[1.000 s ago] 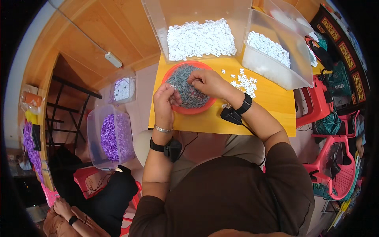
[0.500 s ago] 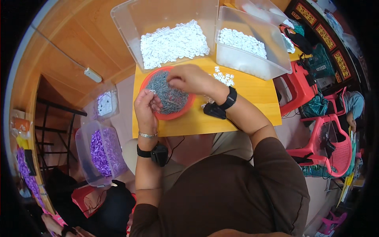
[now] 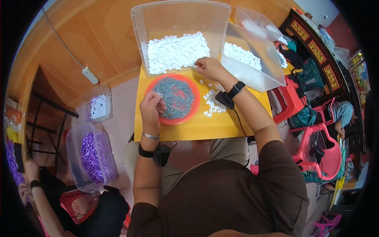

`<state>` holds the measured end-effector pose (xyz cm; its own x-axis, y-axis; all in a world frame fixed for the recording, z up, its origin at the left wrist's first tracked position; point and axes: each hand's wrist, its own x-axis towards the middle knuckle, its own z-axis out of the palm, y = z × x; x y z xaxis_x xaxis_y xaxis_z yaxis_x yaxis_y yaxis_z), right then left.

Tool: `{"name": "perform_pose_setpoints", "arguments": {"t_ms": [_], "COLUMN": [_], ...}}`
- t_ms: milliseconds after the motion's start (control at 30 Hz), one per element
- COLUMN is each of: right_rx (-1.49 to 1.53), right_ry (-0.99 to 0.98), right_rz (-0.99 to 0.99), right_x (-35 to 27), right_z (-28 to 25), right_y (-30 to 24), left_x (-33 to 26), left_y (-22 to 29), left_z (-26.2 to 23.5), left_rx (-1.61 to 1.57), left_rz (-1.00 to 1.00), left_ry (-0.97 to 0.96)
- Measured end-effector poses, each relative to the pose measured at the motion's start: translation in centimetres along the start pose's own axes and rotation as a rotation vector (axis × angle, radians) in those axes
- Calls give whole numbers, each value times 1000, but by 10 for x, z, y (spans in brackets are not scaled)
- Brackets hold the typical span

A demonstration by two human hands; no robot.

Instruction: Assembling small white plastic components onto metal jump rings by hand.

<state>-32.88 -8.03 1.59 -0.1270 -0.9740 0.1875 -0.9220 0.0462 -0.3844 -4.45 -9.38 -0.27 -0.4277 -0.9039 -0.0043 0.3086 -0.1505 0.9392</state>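
Note:
My left hand (image 3: 151, 107) is closed at the left rim of a round red basin (image 3: 196, 106), a small white plastic piece (image 3: 159, 94) pinched at its fingertips. Grey screws or nails (image 3: 167, 87) fill much of the basin, with red bottom showing between them. Farther back, my right hand (image 3: 214, 71) has its fingertips drawn together at the front edge of a clear plastic bin (image 3: 179, 17). Whatever they hold is too small to make out. White plastic pieces (image 3: 173, 53) with holes are heaped in that bin. More loose white pieces (image 3: 213, 104) lie beneath my right forearm.
A second clear bin (image 3: 252, 75) of white pieces stands at the back right of the yellow table (image 3: 213, 132). On the floor at left is a bin of purple pieces (image 3: 92, 158). Another person's arm (image 3: 45, 205) shows lower left; a pink chair (image 3: 321, 154) stands at right.
My right hand has moved from above the basin to the right and back, reaching the bin's front edge. My left hand stays at the basin with the white piece. The view has shifted slightly.

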Motion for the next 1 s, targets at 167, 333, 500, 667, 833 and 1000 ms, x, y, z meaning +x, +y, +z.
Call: {"name": "perform_pose_setpoints", "arguments": {"t_ms": [167,333,500,667,833,1000], "right_rx": [-160,-205,-451,-435,-319,533], "right_ry": [-91,-81,-4,58,22,-172], "right_rz": [-37,-54,-230,-293,-268,126], "right_x": [41,55,53,51,46,12], "right_z": [12,28,37,44,27,-1], "right_y": [-8,-8,-16,-8,-9,-44], "left_x": [-1,2,5,2,-2,-8], "left_y": [4,7,2,-4,-6,-4], "left_z": [-11,-21,-25,-16,-10,-1], "left_rx": [1,-12,10,-26,2,-2], "left_rz": [16,37,32,-11,-12,-16], "left_ry": [21,31,56,16,-9,-47]}}
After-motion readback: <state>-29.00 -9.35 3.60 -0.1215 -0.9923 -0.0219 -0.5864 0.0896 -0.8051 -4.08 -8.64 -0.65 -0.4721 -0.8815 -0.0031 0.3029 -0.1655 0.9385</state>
